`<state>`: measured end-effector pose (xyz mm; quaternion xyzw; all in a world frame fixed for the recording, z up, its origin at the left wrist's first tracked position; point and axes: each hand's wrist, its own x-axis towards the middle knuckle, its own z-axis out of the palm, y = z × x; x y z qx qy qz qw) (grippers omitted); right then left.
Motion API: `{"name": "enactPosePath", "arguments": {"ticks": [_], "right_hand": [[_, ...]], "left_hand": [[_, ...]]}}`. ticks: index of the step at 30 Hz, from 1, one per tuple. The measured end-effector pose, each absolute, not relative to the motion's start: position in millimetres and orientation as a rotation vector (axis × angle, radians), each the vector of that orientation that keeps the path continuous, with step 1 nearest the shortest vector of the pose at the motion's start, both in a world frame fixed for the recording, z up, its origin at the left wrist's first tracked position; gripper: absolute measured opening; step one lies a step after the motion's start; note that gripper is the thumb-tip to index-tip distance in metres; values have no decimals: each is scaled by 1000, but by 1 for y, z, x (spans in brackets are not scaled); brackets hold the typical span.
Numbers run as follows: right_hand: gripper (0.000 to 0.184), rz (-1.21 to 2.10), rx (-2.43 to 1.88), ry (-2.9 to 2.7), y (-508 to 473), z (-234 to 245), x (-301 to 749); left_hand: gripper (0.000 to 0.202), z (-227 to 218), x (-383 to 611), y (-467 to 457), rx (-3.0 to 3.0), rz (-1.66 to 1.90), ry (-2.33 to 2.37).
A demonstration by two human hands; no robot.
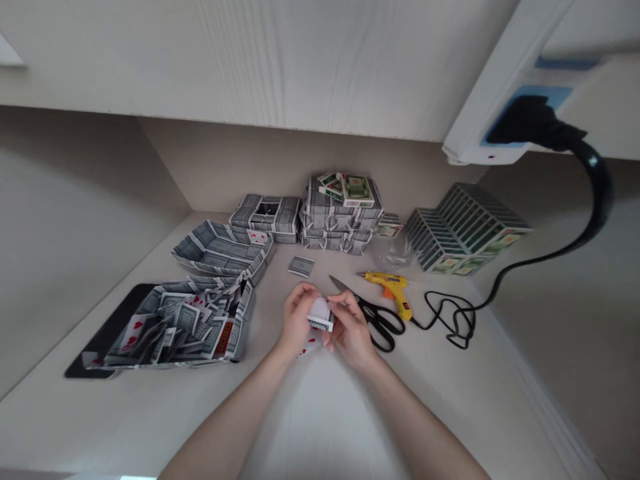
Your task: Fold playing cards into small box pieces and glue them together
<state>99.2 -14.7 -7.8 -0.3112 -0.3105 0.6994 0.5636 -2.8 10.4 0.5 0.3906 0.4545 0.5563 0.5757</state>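
My left hand [296,320] and my right hand [351,328] meet at the middle of the white tabletop [320,407], fingers curled round a small stack of playing cards [320,315] held between them just above the surface. The stack's white face and patterned edge show between my fingertips. A red-marked card peeks out under my left palm. Black-handled scissors [376,319] lie just right of my right hand.
A yellow glue gun [393,288] with a black cord [453,320] lies right of the scissors. A card-built tray of loose cards [185,327] sits left, an empty card tray [220,250] behind it. Card boxes [340,217] and packs [463,230] stand at the back.
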Motion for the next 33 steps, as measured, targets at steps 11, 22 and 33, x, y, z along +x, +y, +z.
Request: {"name": "enactPosePath", "arguments": {"ticks": [11, 22, 33], "right_hand": [[33, 2050, -763, -700, -7, -8, 109], [28, 1848, -767, -841, -3, -8, 112], [29, 1581, -1001, -1189, -6, -22, 111]], "left_hand": [[18, 4, -9, 7, 1019, 1149, 962], [22, 1, -12, 18, 1341, 1364, 1232], [22, -9, -11, 16, 1522, 1169, 1207]]}}
